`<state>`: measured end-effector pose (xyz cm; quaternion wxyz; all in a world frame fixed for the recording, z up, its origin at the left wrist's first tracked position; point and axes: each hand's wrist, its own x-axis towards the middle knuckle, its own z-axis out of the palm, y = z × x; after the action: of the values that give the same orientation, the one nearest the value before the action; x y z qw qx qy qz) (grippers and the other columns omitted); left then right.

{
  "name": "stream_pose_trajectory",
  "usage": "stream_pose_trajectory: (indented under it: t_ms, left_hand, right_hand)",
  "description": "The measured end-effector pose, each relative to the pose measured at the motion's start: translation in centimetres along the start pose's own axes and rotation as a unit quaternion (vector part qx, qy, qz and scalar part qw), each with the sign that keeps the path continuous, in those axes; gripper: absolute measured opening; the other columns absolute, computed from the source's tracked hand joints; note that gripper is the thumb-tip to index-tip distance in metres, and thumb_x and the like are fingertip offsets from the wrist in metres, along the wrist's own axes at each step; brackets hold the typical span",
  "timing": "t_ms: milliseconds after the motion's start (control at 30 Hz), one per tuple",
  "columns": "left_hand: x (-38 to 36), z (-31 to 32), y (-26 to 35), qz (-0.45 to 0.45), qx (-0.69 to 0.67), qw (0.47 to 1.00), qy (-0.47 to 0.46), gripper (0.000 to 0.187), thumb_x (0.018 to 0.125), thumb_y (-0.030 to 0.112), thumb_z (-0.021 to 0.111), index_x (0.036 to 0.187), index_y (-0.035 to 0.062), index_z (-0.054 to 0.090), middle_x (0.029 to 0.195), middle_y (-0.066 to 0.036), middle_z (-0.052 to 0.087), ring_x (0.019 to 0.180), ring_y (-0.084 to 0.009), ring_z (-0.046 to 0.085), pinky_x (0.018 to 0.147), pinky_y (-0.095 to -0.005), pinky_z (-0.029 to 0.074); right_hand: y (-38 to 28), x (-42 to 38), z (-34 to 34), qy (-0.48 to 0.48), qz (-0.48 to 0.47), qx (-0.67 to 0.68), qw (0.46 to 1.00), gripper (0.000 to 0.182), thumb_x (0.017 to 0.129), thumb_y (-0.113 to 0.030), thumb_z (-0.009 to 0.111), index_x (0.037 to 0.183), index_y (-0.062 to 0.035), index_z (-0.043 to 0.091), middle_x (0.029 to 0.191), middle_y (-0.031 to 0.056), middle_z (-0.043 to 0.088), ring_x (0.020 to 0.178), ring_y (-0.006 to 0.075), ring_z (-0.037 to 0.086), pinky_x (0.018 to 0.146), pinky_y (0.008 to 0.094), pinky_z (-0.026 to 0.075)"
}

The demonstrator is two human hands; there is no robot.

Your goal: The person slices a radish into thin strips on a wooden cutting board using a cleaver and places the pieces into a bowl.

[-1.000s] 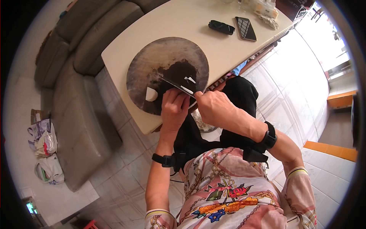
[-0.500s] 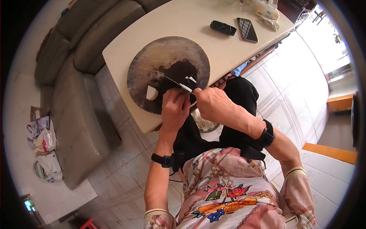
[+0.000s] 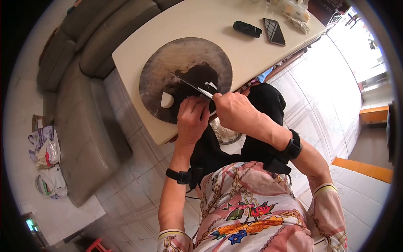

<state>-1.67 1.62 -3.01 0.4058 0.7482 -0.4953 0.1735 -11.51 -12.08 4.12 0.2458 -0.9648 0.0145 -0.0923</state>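
Observation:
A round, dark-stained cutting board lies on the table near its edge. My right hand is closed around the handle of a knife, whose thin blade points up and left across the board. Beside the blade, my left hand presses down with curled fingers; what lies under them is hidden. Thin white slices rest on the far side of the blade. Left of my left hand sits a larger white chunk with a curved edge, touched by neither hand.
Below the table edge, between my legs, is a bowl with white shreds. A black case, a phone and a tissue pack lie farther along the table. A grey sofa stands at left.
The view has shifted slightly. Both hands and the knife hold nearly the same place on the board, with only a small tilt of the knife near its handle.

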Motion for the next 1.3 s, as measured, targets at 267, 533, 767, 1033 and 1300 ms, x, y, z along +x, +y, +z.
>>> stream_pose_trajectory:
  t_ms: [267, 533, 767, 1033, 1300]
  left_hand:
    - [0.0, 0.0, 0.1, 0.006, 0.020, 1.000, 0.000, 0.017, 0.069, -0.002, 0.067, 0.085, 0.0023, 0.065, 0.089, -0.010, 0.063, 0.088, -0.0298, 0.060, 0.078, -0.0385, 0.050]
    - [0.0, -0.2, 0.3, 0.012, 0.020, 1.000, -0.007, 0.018, 0.069, -0.001, 0.069, 0.086, 0.0023, 0.064, 0.089, -0.010, 0.061, 0.088, -0.0294, 0.059, 0.077, -0.0384, 0.049]
    - [-0.2, 0.4, 0.0, 0.021, 0.028, 0.999, 0.029, 0.018, 0.069, -0.001, 0.069, 0.086, 0.0024, 0.064, 0.087, -0.010, 0.060, 0.085, -0.0295, 0.059, 0.075, -0.0387, 0.049]
    - [-0.1, 0.1, 0.1, 0.011, 0.036, 0.999, -0.001, 0.015, 0.071, 0.000, 0.068, 0.085, 0.0023, 0.064, 0.087, -0.010, 0.061, 0.087, -0.0302, 0.059, 0.077, -0.0391, 0.049]
    - [-0.4, 0.1, 0.3, 0.005, 0.022, 1.000, 0.019, 0.018, 0.070, -0.001, 0.068, 0.088, 0.0020, 0.065, 0.091, -0.009, 0.062, 0.090, -0.0296, 0.059, 0.080, -0.0388, 0.049]
  right_hand:
    - [-1.3, -1.5, -1.3, -0.071, 0.036, -0.017, 0.997, 0.012, 0.068, -0.001, 0.059, 0.076, 0.0072, 0.055, 0.062, 0.0220, 0.061, 0.062, 0.0380, 0.065, 0.056, 0.0436, 0.052]
    - [-0.4, 0.3, 0.6, 0.013, -0.017, -0.021, 1.000, 0.012, 0.071, 0.000, 0.057, 0.080, 0.0072, 0.054, 0.061, 0.0219, 0.059, 0.060, 0.0388, 0.063, 0.055, 0.0454, 0.050]
    - [-0.9, -1.8, -1.2, -0.045, 0.009, 0.000, 0.999, 0.016, 0.074, -0.001, 0.056, 0.086, 0.0073, 0.052, 0.058, 0.0211, 0.056, 0.058, 0.0395, 0.060, 0.053, 0.0471, 0.047]
    - [-1.3, -0.7, 0.2, -0.044, -0.006, -0.034, 0.998, 0.015, 0.071, -0.001, 0.057, 0.082, 0.0075, 0.051, 0.060, 0.0217, 0.057, 0.058, 0.0389, 0.061, 0.054, 0.0460, 0.049]
    - [-0.7, -1.2, -0.8, -0.037, 0.025, 0.025, 0.999, 0.009, 0.070, -0.002, 0.058, 0.075, 0.0057, 0.056, 0.066, 0.0244, 0.061, 0.065, 0.0407, 0.064, 0.059, 0.0461, 0.051]
